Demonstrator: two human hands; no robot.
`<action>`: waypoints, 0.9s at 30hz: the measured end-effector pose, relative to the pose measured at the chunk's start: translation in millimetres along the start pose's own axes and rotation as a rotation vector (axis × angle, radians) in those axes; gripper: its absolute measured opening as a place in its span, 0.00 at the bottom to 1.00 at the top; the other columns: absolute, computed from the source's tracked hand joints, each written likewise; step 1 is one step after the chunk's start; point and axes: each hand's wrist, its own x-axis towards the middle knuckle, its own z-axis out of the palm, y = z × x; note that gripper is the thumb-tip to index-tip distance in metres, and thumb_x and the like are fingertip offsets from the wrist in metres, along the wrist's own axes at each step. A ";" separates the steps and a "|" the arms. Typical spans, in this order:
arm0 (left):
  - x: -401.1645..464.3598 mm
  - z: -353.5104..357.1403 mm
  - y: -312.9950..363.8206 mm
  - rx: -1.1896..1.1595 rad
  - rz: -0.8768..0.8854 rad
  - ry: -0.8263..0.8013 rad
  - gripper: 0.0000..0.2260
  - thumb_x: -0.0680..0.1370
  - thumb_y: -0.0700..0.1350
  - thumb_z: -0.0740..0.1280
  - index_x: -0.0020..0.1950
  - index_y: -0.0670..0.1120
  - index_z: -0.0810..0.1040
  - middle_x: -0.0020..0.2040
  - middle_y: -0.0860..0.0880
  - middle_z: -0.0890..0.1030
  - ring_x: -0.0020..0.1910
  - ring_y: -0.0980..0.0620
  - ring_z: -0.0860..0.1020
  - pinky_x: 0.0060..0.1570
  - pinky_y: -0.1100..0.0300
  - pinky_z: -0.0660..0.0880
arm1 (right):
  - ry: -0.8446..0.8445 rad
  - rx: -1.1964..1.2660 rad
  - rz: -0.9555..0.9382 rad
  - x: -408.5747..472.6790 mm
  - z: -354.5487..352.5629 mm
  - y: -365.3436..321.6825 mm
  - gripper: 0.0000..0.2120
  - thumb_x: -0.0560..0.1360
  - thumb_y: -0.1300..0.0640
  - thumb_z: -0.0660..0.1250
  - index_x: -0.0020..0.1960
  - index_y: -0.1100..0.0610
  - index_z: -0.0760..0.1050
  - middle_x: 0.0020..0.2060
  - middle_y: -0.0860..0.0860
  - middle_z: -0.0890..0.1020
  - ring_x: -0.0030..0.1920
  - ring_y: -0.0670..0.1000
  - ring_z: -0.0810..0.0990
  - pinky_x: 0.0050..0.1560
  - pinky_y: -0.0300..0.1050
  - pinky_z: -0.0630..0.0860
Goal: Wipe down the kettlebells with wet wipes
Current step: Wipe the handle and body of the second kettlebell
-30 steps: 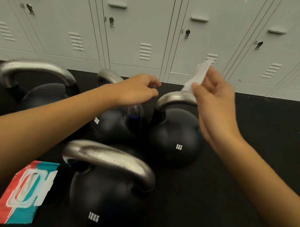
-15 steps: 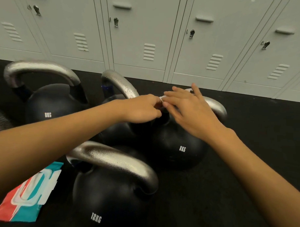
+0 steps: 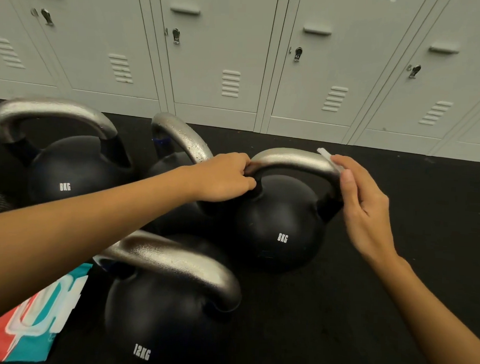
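While both hands point(image 3: 222, 178) point(image 3: 366, 208) grip one handle point(image 3: 291, 157), four kettlebells point(image 3: 281, 224), one wipe point(image 3: 327, 155) pinched, one packet point(image 3: 35, 319).

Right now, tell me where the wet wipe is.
In the head view the wet wipe is right of centre, held by the right hand against the right end of the handle of the right 8KG kettlebell.

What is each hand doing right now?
Left hand: grips the 8KG kettlebell handle's left end.
Right hand: holds a wet wipe against its right end.
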 end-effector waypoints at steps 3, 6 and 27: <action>-2.5 0.7 6.1 0.042 0.060 0.040 0.26 0.79 0.45 0.63 0.75 0.46 0.59 0.69 0.42 0.69 0.67 0.44 0.70 0.68 0.48 0.66 | 0.030 0.134 0.120 -4.4 2.6 6.9 0.18 0.85 0.51 0.50 0.69 0.51 0.73 0.63 0.44 0.77 0.66 0.39 0.73 0.64 0.31 0.67; -5.5 1.2 13.1 0.099 0.142 0.088 0.28 0.79 0.45 0.62 0.77 0.49 0.55 0.73 0.45 0.64 0.71 0.46 0.65 0.69 0.55 0.62 | 0.063 0.252 0.265 -16.0 9.8 21.6 0.22 0.84 0.43 0.48 0.73 0.47 0.69 0.69 0.39 0.73 0.71 0.36 0.67 0.72 0.35 0.62; 0.1 11.0 5.8 0.006 0.173 0.144 0.27 0.78 0.43 0.64 0.75 0.49 0.59 0.72 0.49 0.65 0.71 0.48 0.65 0.69 0.49 0.66 | 0.087 0.076 0.225 -50.9 45.0 15.8 0.27 0.85 0.49 0.48 0.79 0.48 0.41 0.80 0.42 0.44 0.76 0.33 0.43 0.72 0.25 0.44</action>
